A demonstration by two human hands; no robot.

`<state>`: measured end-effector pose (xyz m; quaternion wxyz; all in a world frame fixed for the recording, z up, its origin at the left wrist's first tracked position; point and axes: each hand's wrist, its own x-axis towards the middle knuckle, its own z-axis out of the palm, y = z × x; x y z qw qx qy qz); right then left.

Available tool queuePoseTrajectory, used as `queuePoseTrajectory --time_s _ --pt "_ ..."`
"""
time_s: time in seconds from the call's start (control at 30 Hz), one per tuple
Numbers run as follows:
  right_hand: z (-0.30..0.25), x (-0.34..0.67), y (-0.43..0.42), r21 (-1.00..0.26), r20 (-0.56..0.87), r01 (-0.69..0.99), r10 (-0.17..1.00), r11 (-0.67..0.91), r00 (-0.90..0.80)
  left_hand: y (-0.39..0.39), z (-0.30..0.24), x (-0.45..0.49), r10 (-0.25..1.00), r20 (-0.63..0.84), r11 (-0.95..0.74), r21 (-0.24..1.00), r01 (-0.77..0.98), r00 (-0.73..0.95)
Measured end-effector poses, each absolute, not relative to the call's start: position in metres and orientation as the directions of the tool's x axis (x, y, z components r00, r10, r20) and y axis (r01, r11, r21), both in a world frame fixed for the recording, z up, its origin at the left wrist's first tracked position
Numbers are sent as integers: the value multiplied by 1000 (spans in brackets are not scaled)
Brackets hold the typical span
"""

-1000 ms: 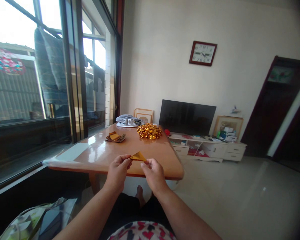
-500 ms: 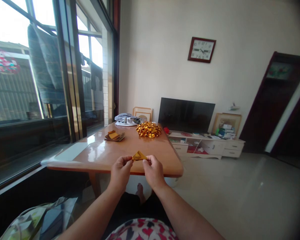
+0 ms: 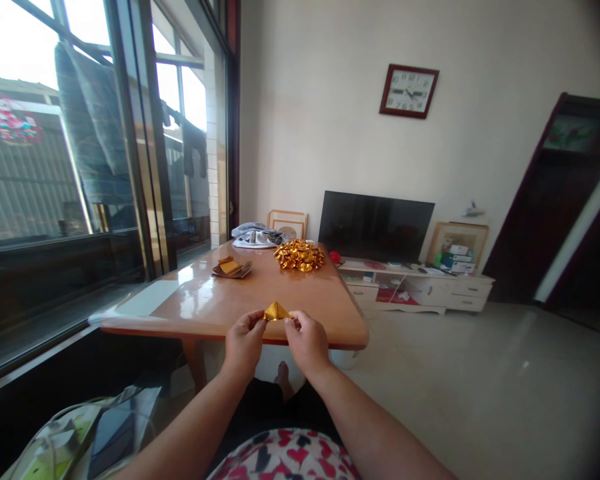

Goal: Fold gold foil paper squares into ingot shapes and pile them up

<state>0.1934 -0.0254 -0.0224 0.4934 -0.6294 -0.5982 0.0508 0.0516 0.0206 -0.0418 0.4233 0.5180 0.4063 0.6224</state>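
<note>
Pinching folded gold foil (image 3: 277,311) between my left hand (image 3: 245,345) and right hand (image 3: 307,344), both grips narrow, just above near edge of bench (image 3: 180,300). Gold heap (image 3: 299,256) at far end looks well built; foil stack (image 3: 230,269) beside it remains.

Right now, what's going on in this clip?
A person pinches a small folded piece of gold foil between their left hand and right hand, just above the near edge of a wooden table. Farther along the table lie a small stack of gold papers and a heap of gold foil pieces.
</note>
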Motion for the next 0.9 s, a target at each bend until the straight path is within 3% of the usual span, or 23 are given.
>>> queuePoseTrajectory --time_s 0.9 --pt "-36 198 -23 -596 608 741 776 309 166 8 -30 50 965 254 -257 965 -51 -60"
